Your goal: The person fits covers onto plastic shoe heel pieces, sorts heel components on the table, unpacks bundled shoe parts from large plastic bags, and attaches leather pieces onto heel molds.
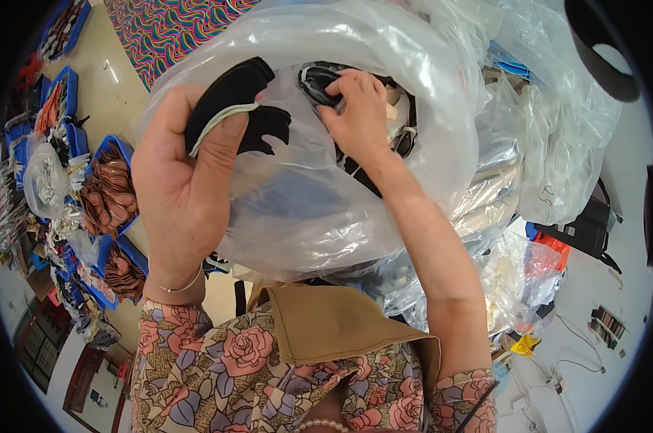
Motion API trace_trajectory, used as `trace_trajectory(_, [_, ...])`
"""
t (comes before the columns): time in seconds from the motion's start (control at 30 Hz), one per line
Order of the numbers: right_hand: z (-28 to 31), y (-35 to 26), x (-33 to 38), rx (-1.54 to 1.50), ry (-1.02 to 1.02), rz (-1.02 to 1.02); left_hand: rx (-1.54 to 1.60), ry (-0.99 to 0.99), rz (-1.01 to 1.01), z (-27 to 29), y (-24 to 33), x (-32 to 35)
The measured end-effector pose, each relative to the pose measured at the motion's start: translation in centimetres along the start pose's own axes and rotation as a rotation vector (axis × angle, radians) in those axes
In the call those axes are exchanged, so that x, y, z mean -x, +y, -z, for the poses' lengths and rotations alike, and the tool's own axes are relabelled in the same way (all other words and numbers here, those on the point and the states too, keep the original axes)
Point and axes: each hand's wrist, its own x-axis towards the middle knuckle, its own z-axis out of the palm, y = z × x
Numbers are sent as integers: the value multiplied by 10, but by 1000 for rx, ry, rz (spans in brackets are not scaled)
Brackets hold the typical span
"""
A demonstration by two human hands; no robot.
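Observation:
My left hand (182, 191) is closed on a small stack of black, curved, cut pieces (229, 94) with a pale edge. The thumb presses on the lower side of the stack, and one piece with a notched end sticks out to the right. My right hand (359, 115) reaches into the mouth of a large clear plastic bag (305, 234). Its fingers and thumb pinch a dark bundle (316, 81) with a light band around it. Beside that hand, more black and cream pieces (398, 115) lie inside the bag, partly covered by the hand and wrist.
Blue bins (128, 249) with brown cut pieces (108, 189) stand on the floor to the left. A bright wavy-patterned sheet (168, 32) lies at the far left. More plastic bags (557, 144) crowd the right side, near a black bag (582, 231) and loose cables (582, 339).

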Motion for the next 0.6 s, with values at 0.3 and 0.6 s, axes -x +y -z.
trace_trajectory(0.3, [21,-23,29,288,253,171,-56,28,-91,-18,-6,-2])
trace_trajectory(0.6, [66,-15,22,-114,132,-318,-381,-196,-496,-27,-22,-29])
